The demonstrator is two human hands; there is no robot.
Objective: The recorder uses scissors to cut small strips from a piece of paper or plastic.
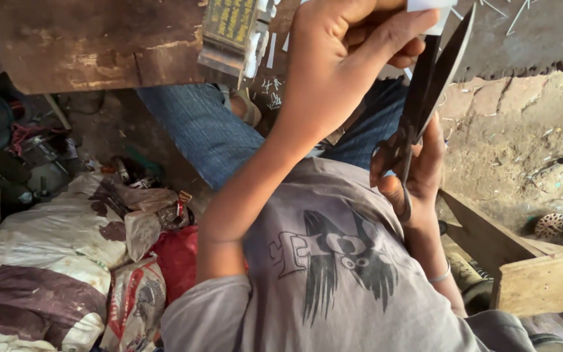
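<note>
A person in a grey printed T-shirt (333, 261) and blue jeans (210, 130) works large dark shears (425, 98) against a small white sheet (434, 13), probably paper or thin card, held at the top edge of the view above a worn wooden workbench (99, 39). The left hand (346, 45) is closed in a pinch on the white piece, fingers curled over it close to the blades. The right hand (418, 169) is wrapped through the shears' handles, with the blades parted in a narrow V. With the pinching fingertips so near the cutting edges, a slip or a hurried closing of the blades could nick them; the small piece could also twist out of the pinch. Most of the white sheet is cut off by the frame, so its shape is unclear. White slivers (268, 58) litter the bench, and cloth sacks (47, 261) lie heaped on the dirt floor (516, 143).
</note>
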